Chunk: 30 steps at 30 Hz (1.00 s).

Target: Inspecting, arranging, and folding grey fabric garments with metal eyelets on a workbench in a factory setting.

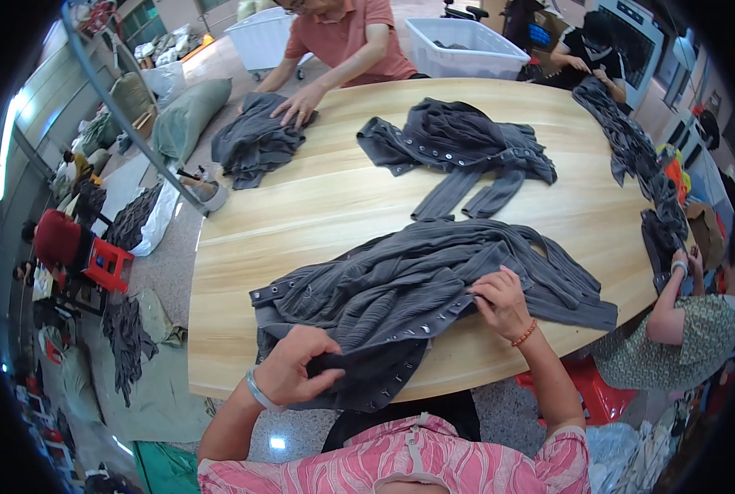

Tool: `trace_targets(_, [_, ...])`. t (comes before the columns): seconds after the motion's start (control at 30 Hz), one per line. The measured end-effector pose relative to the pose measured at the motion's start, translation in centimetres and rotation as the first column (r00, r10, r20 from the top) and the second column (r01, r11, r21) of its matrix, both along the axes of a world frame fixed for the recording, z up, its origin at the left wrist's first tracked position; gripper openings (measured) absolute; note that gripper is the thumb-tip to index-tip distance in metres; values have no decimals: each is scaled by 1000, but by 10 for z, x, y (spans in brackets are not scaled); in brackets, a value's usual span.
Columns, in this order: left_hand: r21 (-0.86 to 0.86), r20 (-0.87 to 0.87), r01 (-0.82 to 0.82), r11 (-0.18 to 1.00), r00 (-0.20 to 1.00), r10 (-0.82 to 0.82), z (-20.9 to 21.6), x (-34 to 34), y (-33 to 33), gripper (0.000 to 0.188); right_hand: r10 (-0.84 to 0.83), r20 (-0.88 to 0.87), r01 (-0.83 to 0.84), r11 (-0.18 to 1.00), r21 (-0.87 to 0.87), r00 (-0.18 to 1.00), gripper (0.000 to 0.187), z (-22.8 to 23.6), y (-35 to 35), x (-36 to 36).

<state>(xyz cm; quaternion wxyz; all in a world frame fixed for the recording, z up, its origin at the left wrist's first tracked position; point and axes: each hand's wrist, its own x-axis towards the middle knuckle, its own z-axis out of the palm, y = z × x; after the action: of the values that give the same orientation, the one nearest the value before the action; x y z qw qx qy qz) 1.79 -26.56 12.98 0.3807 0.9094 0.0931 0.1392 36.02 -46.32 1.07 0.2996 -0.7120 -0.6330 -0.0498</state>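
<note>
In front of me a dark grey ribbed garment (384, 272) with a row of metal snaps along its edge lies bunched on the wooden table (227, 247). My left hand (301, 366), a bracelet on its wrist, pinches the garment's near edge at the table's front. Farther right, my right hand (506, 300), wearing a beaded bracelet, grips the snap strip with bent fingers. The cloth between my hands hangs a little over the table's front edge. Beyond it lies a second dark grey garment (458, 140) with snaps, its two straps toward me.
Across the table, a person in a red shirt (343, 37) presses on folded dark cloth (260, 136). More dark garments (631, 140) line the right edge, where two other people work. A white tub (466, 49) and sacks (190, 119) stand behind; a red stool (590, 391) is at my right.
</note>
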Motion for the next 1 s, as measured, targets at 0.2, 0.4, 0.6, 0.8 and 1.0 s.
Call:
trace_targets(0.2, [23,-188,54,998,981,-49,-9,-51,-5,22,9,-433,64,986,152,901,12,75,-45,0])
trace_targets(0.4, [237,-265,-175,956,935,237,-26,-51,14,21,-19,-462,-100,968,-231,887,20,139,-49,18])
trace_targets(0.6, [504,296,-572,648,819,492,-10,-29,54,29,-160,11,160,984,-80,987,23,154,-1,42])
trace_targets(0.8, [752,377,-479,453,876,302,-47,-17,93,23,-238,312,131,936,326,920,37,83,23,85])
trace_targets(1.0, [757,103,-272,594,948,302,-122,-20,87,21,-269,342,324,939,-115,900,39,-23,-33,97])
